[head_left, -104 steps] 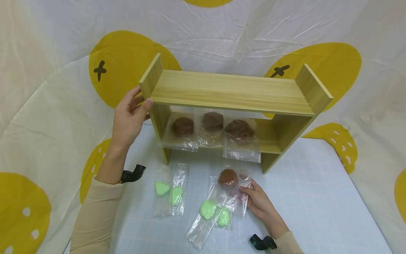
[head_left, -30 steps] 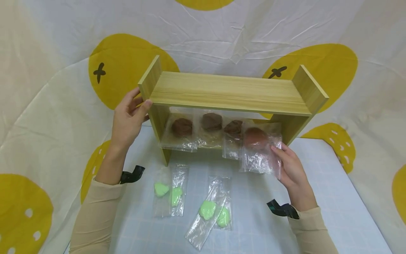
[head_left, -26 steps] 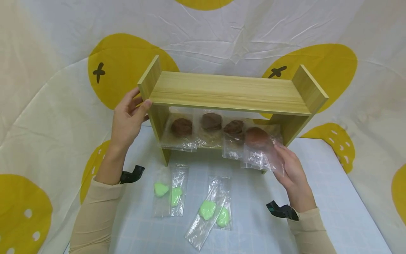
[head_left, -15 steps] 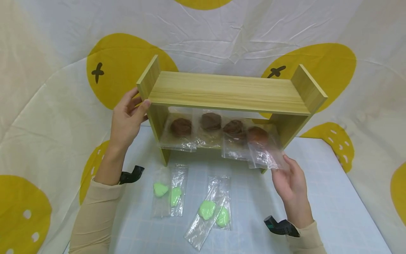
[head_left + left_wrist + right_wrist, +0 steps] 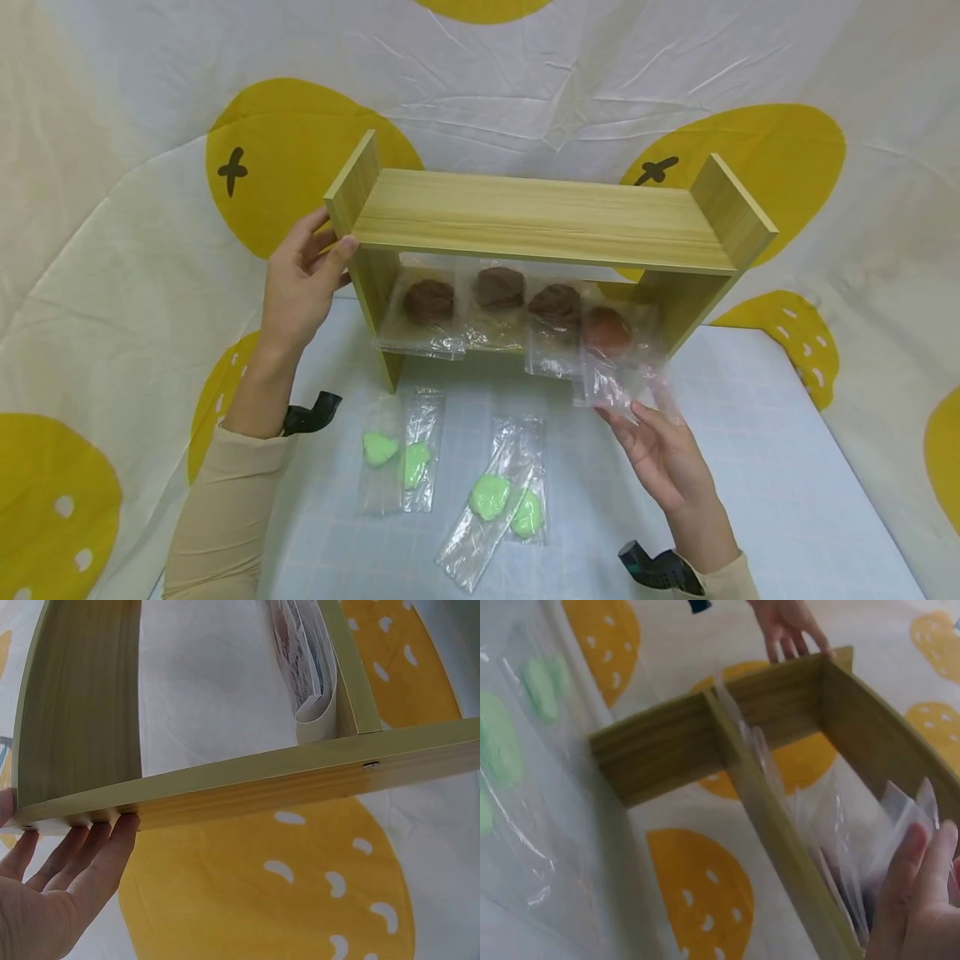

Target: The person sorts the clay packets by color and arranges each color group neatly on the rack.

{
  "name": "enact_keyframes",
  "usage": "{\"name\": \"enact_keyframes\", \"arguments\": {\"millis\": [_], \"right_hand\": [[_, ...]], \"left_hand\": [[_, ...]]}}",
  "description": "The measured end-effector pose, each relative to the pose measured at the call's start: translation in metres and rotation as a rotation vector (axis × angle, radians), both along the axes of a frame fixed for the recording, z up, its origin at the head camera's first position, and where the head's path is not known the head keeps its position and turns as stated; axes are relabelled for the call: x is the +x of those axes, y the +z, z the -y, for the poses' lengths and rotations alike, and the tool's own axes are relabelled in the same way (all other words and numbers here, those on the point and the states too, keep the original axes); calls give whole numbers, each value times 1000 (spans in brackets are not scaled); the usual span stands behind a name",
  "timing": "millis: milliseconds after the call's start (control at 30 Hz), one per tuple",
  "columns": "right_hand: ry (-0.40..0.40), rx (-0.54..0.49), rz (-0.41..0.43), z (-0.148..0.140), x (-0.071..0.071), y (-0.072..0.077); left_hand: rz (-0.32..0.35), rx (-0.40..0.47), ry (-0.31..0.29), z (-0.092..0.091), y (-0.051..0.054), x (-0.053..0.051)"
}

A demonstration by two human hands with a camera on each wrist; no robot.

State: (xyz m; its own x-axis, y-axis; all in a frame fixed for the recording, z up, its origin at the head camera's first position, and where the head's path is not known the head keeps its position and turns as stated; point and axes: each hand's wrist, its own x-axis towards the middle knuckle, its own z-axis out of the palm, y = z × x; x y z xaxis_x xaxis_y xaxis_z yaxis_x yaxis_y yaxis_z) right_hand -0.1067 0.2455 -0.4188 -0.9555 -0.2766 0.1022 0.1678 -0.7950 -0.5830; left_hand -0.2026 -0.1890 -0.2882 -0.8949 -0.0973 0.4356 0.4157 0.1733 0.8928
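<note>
My left hand (image 5: pixel 296 287) holds the left side panel of a light wooden two-tier shelf (image 5: pixel 540 217), thumb in front and fingers along the outside. On the lower tier, three clear bags with dark brown round pieces (image 5: pixel 429 302) lie side by side, fronts overhanging. To their right is a clear bag with a reddish-brown round piece (image 5: pixel 606 332), its front edge also past the board. My right hand (image 5: pixel 663 458), palm up, touches that front edge with extended fingertips. In the right wrist view its fingers (image 5: pixel 922 877) lie against the clear plastic.
Several narrow clear bags with light green lumps (image 5: pixel 489 497) lie on the pale checked table (image 5: pixel 787 467) before the shelf, two of them crossing. A white cloth with yellow shapes (image 5: pixel 480 83) hangs behind. Black devices (image 5: pixel 660 571) sit on both wrists.
My right hand has carried the reddish-brown piece's bag from the table to the lower tier's right end, loosened its grip and shifted to the front edge. The left hand stays put.
</note>
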Motion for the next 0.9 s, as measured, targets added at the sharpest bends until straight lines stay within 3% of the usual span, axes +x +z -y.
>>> {"name": "enact_keyframes", "arguments": {"millis": [133, 267, 400, 500, 700, 900], "right_hand": [[-52, -61, 108, 5, 1, 4], [-64, -151, 151, 6, -3, 7], [-104, -157, 202, 8, -10, 9], [-119, -216, 230, 8, -14, 9], [-104, -497, 180, 12, -22, 6], [-142, -615, 164, 20, -32, 8]], "left_hand": [[-7, -4, 1, 0, 0, 0], [-14, 0, -1, 1, -1, 0], [-14, 4, -4, 1, -1, 0], [-8, 0, -3, 0, -1, -1], [-10, 18, -12, -1, -1, -1], [-11, 36, -18, -1, 0, 0]]}}
